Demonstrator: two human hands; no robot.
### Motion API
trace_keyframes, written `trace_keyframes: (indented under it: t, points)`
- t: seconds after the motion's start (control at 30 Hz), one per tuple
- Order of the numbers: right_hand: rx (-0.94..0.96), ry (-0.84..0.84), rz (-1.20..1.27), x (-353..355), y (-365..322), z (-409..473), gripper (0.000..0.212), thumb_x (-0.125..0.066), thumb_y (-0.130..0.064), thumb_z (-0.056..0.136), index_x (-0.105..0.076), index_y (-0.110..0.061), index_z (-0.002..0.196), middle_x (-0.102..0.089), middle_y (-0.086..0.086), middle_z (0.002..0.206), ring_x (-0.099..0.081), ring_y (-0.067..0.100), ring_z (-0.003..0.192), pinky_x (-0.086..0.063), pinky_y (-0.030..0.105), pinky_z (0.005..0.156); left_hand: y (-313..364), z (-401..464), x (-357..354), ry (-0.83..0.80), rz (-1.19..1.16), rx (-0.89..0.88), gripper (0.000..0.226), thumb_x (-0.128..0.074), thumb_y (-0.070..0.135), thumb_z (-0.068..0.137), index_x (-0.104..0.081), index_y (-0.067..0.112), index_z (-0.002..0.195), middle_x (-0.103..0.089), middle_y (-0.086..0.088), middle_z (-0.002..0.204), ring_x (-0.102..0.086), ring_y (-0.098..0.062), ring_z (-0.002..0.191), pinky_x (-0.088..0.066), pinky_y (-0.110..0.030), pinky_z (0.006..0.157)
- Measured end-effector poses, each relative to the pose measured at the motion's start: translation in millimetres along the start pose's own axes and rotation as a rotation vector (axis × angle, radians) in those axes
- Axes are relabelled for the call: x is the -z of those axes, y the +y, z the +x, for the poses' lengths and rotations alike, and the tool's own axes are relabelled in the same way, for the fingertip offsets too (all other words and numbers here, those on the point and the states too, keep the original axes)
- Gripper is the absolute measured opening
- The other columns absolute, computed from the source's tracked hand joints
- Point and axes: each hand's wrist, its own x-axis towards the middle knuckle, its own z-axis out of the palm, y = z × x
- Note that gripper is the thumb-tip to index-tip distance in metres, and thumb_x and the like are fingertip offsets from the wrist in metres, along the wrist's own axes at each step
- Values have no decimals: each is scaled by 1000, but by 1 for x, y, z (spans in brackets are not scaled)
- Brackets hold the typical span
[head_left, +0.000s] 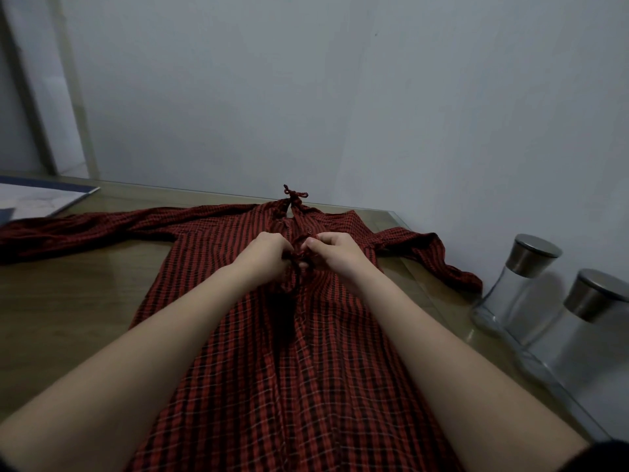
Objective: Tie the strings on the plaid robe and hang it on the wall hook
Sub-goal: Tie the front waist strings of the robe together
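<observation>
A red and black plaid robe [238, 335] lies flat on the wooden table [68, 301], collar toward the wall, sleeves spread left and right. At the collar a pair of strings [294, 194] is knotted in a bow. My left hand [269, 255] and my right hand [335, 252] meet over the chest of the robe, each pinching a plaid string [301, 258] at the front opening. The strings between my fingers are mostly hidden. No wall hook is in view.
Two glass jars with steel lids [520, 281] [578, 332] stand at the table's right edge against the wall. A white and blue paper sheet [41, 197] lies at the far left. A grey wall [340, 97] rises right behind the table.
</observation>
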Motion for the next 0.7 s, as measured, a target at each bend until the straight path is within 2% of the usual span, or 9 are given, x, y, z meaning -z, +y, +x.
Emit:
trace_keyframes:
  t: [0.07, 0.13, 0.2, 0.27, 0.4, 0.5, 0.63, 0.7]
  points:
    - [-4, -3, 22, 0, -1, -1, 24, -51, -11, 94, -64, -9, 74, -65, 8, 73, -66, 5, 50, -48, 13, 48, -3, 1, -3, 39, 6, 4, 20, -52, 12, 86, -70, 13, 94, -72, -12, 82, -70, -27, 70, -57, -40, 72]
    - [-11, -2, 39, -1, 0, -1, 24, -51, -10, 94, -64, -9, 74, -64, 8, 71, -66, 6, 50, -49, 14, 49, -4, 2, -7, 40, -58, 37, 23, -52, 13, 86, -68, 19, 101, -72, -6, 79, -68, -20, 55, -57, -34, 70]
    - [-19, 8, 41, -2, 1, -1, 25, -52, -12, 94, -65, -11, 73, -65, 8, 72, -67, 12, 55, -53, 18, 56, -5, 3, -9, 32, -263, 98, 27, -53, 8, 85, -66, 19, 106, -70, -4, 78, -60, -11, 41, -53, -25, 54]
    - [-26, 26, 52, -3, 3, 0, 24, -53, -13, 93, -65, -12, 73, -66, 9, 73, -66, 18, 62, -53, 23, 62, -5, 1, -7, 23, -594, 191, 33, -54, -1, 83, -65, 14, 110, -68, -8, 78, -48, -5, 32, -40, -17, 40]
    - [-61, 93, 76, -7, 7, 3, 24, -54, -14, 93, -65, -14, 71, -65, 5, 74, -64, 18, 66, -50, 20, 57, 0, -7, 0, -36, -1098, 368, 42, -43, -13, 83, -65, 4, 114, -58, -7, 69, -44, -3, 38, -30, -13, 34]
    - [-96, 193, 83, -10, 12, 5, 25, -54, -14, 92, -64, -15, 69, -63, 3, 72, -59, 15, 68, -46, 22, 60, 4, -8, 2, -38, -1345, 460, 43, -38, -9, 85, -61, 4, 119, -64, -1, 84, -43, -4, 46, -27, -12, 35]
    - [-211, 273, 280, -14, 19, 9, 23, -52, -8, 92, -63, -11, 72, -63, 5, 81, -63, 17, 73, -51, 20, 54, 1, -14, 3, 60, -1452, 504, 34, -43, 5, 92, -60, 10, 121, -64, 7, 92, -37, -5, 58, -27, -13, 41]
    - [-303, 342, 403, -18, 25, 12, 15, -52, -6, 93, -63, -5, 83, -63, 7, 88, -62, 17, 74, -53, 23, 60, -3, -16, 1, 121, -1431, 533, 34, -44, 6, 92, -62, 15, 119, -65, 9, 100, -42, -3, 63, -30, -16, 53]
